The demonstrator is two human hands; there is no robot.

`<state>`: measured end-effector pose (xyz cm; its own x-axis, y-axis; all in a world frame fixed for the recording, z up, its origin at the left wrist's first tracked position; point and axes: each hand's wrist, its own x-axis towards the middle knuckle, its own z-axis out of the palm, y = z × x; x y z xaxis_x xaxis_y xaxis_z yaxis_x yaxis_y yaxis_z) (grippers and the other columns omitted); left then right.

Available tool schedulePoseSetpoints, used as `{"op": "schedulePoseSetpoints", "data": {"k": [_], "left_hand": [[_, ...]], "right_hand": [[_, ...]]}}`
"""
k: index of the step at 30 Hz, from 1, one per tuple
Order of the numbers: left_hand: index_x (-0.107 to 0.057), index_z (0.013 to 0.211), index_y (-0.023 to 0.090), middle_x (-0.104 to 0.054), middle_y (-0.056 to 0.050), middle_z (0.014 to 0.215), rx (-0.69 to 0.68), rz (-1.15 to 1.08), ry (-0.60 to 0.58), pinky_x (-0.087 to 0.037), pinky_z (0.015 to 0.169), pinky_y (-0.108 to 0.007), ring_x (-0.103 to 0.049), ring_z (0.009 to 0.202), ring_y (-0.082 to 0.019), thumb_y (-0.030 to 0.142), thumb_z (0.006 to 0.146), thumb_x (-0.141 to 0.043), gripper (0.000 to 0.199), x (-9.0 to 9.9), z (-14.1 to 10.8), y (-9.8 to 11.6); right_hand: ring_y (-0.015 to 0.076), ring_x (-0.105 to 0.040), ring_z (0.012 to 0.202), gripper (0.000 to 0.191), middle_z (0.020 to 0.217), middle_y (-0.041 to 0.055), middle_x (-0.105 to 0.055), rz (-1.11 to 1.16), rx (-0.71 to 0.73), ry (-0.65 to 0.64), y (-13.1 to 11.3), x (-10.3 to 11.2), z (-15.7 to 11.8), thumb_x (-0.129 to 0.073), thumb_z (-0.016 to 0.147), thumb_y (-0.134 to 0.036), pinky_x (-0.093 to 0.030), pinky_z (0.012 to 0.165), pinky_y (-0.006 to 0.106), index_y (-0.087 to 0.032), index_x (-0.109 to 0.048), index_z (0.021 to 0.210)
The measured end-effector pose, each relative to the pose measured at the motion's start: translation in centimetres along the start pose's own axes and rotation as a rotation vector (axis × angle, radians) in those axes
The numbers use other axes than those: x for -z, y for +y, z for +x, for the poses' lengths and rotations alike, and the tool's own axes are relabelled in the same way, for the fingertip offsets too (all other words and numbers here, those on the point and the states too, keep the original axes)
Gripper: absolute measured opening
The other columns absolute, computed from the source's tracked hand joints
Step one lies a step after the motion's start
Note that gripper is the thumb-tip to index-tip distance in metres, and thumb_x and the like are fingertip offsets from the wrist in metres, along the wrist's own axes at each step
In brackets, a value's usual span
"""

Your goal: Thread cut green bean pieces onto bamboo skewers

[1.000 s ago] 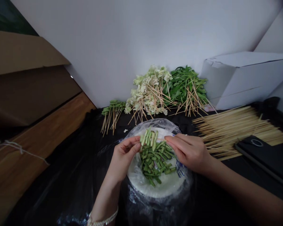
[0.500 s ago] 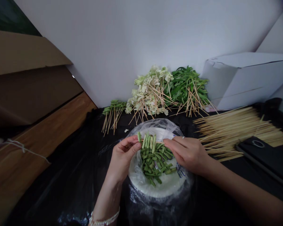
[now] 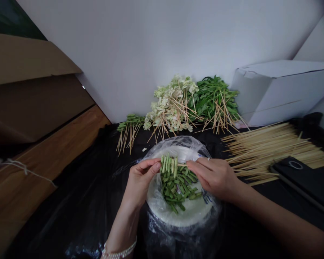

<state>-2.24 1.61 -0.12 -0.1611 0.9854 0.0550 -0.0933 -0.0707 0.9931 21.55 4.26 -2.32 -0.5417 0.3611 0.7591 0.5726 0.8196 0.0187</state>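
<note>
Over a white bowl [image 3: 189, 219] wrapped in clear plastic, my right hand [image 3: 213, 176] pinches a bamboo skewer [image 3: 181, 165] near its right part. Several green bean pieces [image 3: 169, 165] are threaded side by side on it, standing crosswise to the stick. My left hand [image 3: 143, 176] has its thumb and forefinger closed on the leftmost bean piece at the skewer's other end. Loose cut green beans [image 3: 178, 190] lie heaped in the bowl just below. The skewer's left tip is hidden by the fingers and beans.
Along the wall lie skewered green beans [image 3: 131, 124], skewered pale leafy vegetable [image 3: 169, 104] and skewered green leaves [image 3: 213, 93]. Bare skewers [image 3: 270, 147] spread at right, beside a dark phone [image 3: 299, 176]. A white box [image 3: 288, 90] and a cardboard box [image 3: 29, 104] flank the black plastic sheet [image 3: 78, 201].
The leftmost bean piece, which stood apart at the skewer's end, now sits close against the others. My left hand has shifted slightly with it; my right hand has barely moved.
</note>
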Motion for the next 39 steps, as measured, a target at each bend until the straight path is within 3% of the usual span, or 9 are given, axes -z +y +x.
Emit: {"op": "schedulePoseSetpoints", "data": {"k": [8,16,22,25,27,29,31,34,39], "left_hand": [[-0.080,0.076,0.019,-0.079,-0.004,0.081,0.034,-0.022,-0.005,-0.053,0.068,-0.020,-0.066,0.069,-0.011,0.031,0.059,-0.091,0.024,-0.4,0.1,0.1],[-0.078,0.072,0.016,-0.070,0.002,0.063,0.130,-0.318,-0.075,-0.050,0.059,-0.015,-0.058,0.056,-0.005,0.028,0.057,-0.093,0.024,-0.8,-0.1,0.8],[-0.076,0.075,0.013,-0.073,-0.002,0.073,0.043,-0.359,0.107,-0.054,0.058,-0.015,-0.063,0.060,-0.008,0.025,0.059,-0.091,0.025,2.5,1.0,2.2],[-0.074,0.074,0.012,-0.074,-0.002,0.076,0.007,-0.433,0.201,-0.054,0.054,-0.014,-0.063,0.060,-0.008,0.017,0.068,-0.084,0.013,4.1,1.7,3.2],[-0.073,0.076,0.012,-0.074,-0.003,0.077,0.021,-0.525,0.271,-0.054,0.052,-0.014,-0.065,0.060,-0.008,0.015,0.081,-0.073,0.006,4.2,1.9,3.8],[-0.074,0.078,0.013,-0.074,-0.003,0.077,0.072,-0.609,0.312,-0.055,0.053,-0.014,-0.066,0.061,-0.008,0.014,0.090,-0.060,0.018,3.3,1.7,4.0],[-0.075,0.082,0.014,-0.074,-0.005,0.078,0.140,-0.626,0.281,-0.057,0.059,-0.016,-0.067,0.064,-0.009,0.012,0.093,-0.056,0.022,1.7,1.1,3.8],[-0.077,0.096,0.013,-0.076,-0.007,0.088,0.182,-0.512,0.084,-0.056,0.066,-0.016,-0.068,0.073,-0.010,0.009,0.085,-0.066,0.016,-1.4,-0.2,3.1],[-0.078,0.104,0.021,-0.076,-0.008,0.103,0.126,-0.241,-0.241,-0.054,0.077,-0.026,-0.068,0.092,-0.019,0.029,0.080,-0.076,0.025,-4.9,-1.6,1.9]], "right_hand": [[0.0140,-0.050,0.058,0.025,0.070,0.0009,-0.058,0.000,0.021,-0.004,0.1,-0.1,-0.1,-0.043,0.092,-0.007,-0.034,0.053,0.031,-0.013,-0.066,0.101],[0.0132,-0.057,0.063,0.021,0.074,0.0019,-0.064,-0.028,0.040,0.048,0.1,0.2,0.2,-0.052,0.094,-0.011,-0.041,0.058,0.029,-0.011,-0.064,0.111],[0.0150,-0.060,0.065,0.019,0.080,0.0035,-0.067,-0.081,-0.012,0.022,1.2,0.6,0.4,-0.059,0.095,-0.024,-0.044,0.062,0.030,-0.012,-0.065,0.109],[0.0151,-0.062,0.067,0.017,0.083,0.0040,-0.069,-0.034,-0.046,0.009,1.3,0.4,0.2,-0.057,0.096,-0.024,-0.044,0.063,0.029,-0.014,-0.065,0.107],[0.0146,-0.063,0.070,0.014,0.085,0.0042,-0.069,0.053,-0.083,-0.007,1.2,0.2,0.1,-0.054,0.097,-0.020,-0.045,0.065,0.028,-0.015,-0.065,0.103],[0.0139,-0.064,0.072,0.014,0.085,0.0036,-0.069,0.160,-0.127,-0.004,1.0,0.0,0.0,-0.052,0.097,-0.017,-0.047,0.067,0.026,-0.015,-0.065,0.101],[0.0132,-0.065,0.073,0.013,0.085,0.0030,-0.069,0.252,-0.163,0.022,0.8,-0.2,0.0,-0.051,0.097,-0.016,-0.048,0.069,0.025,-0.017,-0.064,0.100],[0.0125,-0.065,0.073,0.011,0.085,0.0024,-0.069,0.328,-0.194,0.059,0.6,-0.2,0.1,-0.052,0.096,-0.015,-0.048,0.069,0.024,-0.018,-0.063,0.099],[0.0121,-0.065,0.072,0.013,0.083,0.0015,-0.069,0.357,-0.158,0.076,-0.1,-0.1,0.3,-0.051,0.096,-0.014,-0.050,0.068,0.024,-0.019,-0.062,0.100]]}}
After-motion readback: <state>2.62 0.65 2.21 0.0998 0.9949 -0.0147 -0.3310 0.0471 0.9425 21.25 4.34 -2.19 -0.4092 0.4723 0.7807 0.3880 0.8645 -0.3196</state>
